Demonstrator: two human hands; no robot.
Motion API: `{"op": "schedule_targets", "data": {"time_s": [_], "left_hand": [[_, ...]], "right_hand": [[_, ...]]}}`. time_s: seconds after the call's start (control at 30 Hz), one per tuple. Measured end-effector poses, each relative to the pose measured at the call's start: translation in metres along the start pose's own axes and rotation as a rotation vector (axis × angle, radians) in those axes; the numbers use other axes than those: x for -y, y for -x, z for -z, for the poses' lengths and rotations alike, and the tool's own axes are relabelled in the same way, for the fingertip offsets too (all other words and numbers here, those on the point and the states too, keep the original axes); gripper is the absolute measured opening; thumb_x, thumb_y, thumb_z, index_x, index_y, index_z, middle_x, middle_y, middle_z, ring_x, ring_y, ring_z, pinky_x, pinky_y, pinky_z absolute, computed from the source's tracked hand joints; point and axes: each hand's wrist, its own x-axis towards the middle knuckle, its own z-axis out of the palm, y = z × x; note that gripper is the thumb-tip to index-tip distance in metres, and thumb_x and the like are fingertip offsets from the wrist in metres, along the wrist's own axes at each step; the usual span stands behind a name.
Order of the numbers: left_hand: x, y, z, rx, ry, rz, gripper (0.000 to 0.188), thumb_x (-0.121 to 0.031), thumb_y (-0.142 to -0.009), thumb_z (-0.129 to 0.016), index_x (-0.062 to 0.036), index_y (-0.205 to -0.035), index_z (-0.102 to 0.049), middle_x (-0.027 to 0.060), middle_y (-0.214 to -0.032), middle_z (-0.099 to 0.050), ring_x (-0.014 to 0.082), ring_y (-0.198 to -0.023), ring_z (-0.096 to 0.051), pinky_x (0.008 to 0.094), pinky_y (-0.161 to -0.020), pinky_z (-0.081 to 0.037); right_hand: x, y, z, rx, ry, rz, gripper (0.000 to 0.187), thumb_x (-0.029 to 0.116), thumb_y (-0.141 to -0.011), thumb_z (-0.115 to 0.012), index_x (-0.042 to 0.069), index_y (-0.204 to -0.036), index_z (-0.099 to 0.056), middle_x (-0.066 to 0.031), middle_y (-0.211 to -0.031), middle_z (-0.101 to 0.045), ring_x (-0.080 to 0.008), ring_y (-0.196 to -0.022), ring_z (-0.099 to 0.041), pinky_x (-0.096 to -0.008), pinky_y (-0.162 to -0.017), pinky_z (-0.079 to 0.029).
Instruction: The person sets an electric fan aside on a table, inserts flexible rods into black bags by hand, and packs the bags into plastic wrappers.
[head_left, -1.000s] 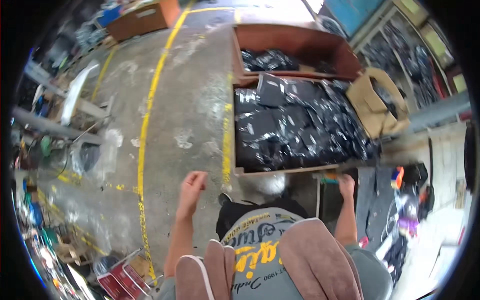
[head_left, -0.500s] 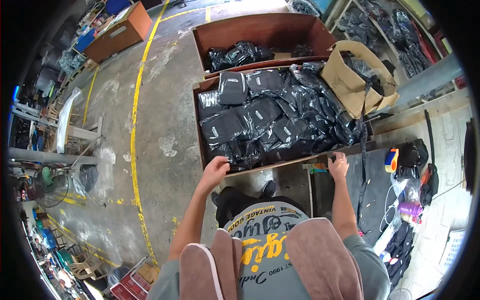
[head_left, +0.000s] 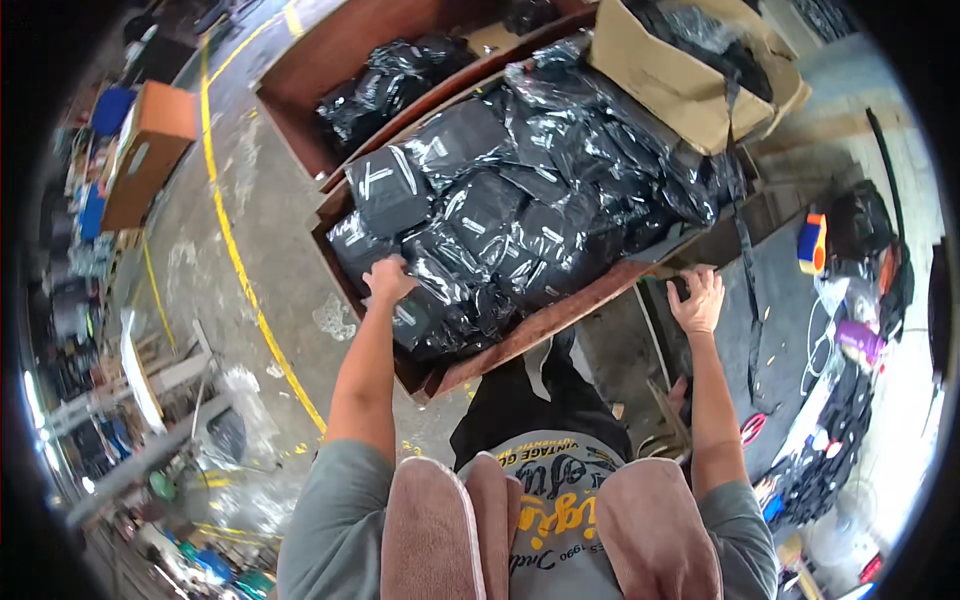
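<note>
Over the left end of a brown wooden bin (head_left: 560,318), my left hand (head_left: 390,280) rests its loosely bent fingers on the plastic-wrapped packages; no grip shows. Those packages (head_left: 480,212) are flat and black, in shiny clear film with small pale marks, and heap up across the bin. What lies under my left fingers is hidden. My right hand (head_left: 697,300) is open, fingers spread, at the edge of a dark tabletop (head_left: 735,350) beside the bin's near right corner. Nothing shows in it. A long black strap (head_left: 750,270) hangs just right of that hand.
Behind lies a second wooden bin (head_left: 300,80) with more wrapped black goods. An open cardboard box (head_left: 655,70) stands at the far right of the heap. A tape roll (head_left: 812,243) and red-handled scissors (head_left: 754,428) lie on the right. Yellow lines (head_left: 225,220) mark the floor.
My view has turned and come closer to the bin. My left hand has moved from the bin's near edge onto the packages. My right hand's fingers have spread.
</note>
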Motion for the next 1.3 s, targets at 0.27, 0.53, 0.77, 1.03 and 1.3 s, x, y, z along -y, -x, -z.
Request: {"op": "schedule_targets", "data": {"time_s": [0.27,0.53,0.77,1.03,1.3], "left_hand": [[-0.067,-0.036,-0.03,-0.346,-0.005,-0.381,0.043,-0.027,-0.067,-0.091,-0.0184,-0.104,-0.071,0.021,-0.14,-0.053,0.0427,-0.125,-0.056,0.0557,-0.099,-0.048],[-0.112,-0.016,0.001,-0.22,-0.287,-0.815,0.04,-0.03,-0.067,-0.092,-0.0178,-0.096,-0.068,0.01,-0.109,-0.058,0.0338,-0.11,-0.06,0.0558,-0.099,-0.046],[-0.138,-0.079,-0.023,-0.228,0.464,-0.503,0.045,-0.027,-0.074,-0.093,-0.0065,-0.107,-0.069,0.0211,-0.132,-0.058,0.0345,-0.094,-0.068,0.0412,-0.088,-0.057],[-0.143,-0.103,-0.053,-0.275,0.259,-0.475,0.046,-0.046,-0.08,-0.084,-0.0056,-0.098,-0.07,0.0187,-0.097,-0.073,0.0401,-0.096,-0.071,0.0471,-0.085,-0.056],[-0.232,0.088,0.009,-0.395,0.261,-0.655,0.038,-0.022,-0.081,-0.086,-0.005,-0.086,-0.053,0.0109,-0.081,-0.054,0.0332,-0.078,-0.057,0.0441,-0.071,-0.047]], "right_hand": [[0.0,-0.005,-0.002,0.03,0.032,-0.074,0.029,0.032,-0.076,-0.083,0.016,-0.098,-0.071,-0.0065,-0.105,-0.061,-0.032,-0.098,-0.058,-0.0474,-0.085,-0.047],[-0.005,-0.002,-0.002,0.079,0.042,-0.11,0.029,0.03,-0.076,-0.082,0.015,-0.098,-0.071,-0.0073,-0.105,-0.06,-0.0327,-0.096,-0.057,-0.0465,-0.084,-0.046],[-0.006,-0.001,0.002,0.05,-0.002,-0.105,0.031,0.027,-0.073,-0.084,0.016,-0.098,-0.07,-0.0062,-0.104,-0.059,-0.0317,-0.094,-0.056,-0.0462,-0.082,-0.046],[-0.006,-0.006,-0.002,0.091,-0.123,-0.122,0.025,0.03,-0.077,-0.08,0.013,-0.094,-0.073,-0.0072,-0.113,-0.065,-0.0332,-0.101,-0.06,-0.0473,-0.086,-0.048],[-0.027,0.008,0.003,0.081,-0.121,-0.141,0.028,0.039,-0.08,-0.075,0.014,-0.093,-0.073,-0.0059,-0.109,-0.061,-0.029,-0.101,-0.057,-0.0441,-0.088,-0.046]]}}
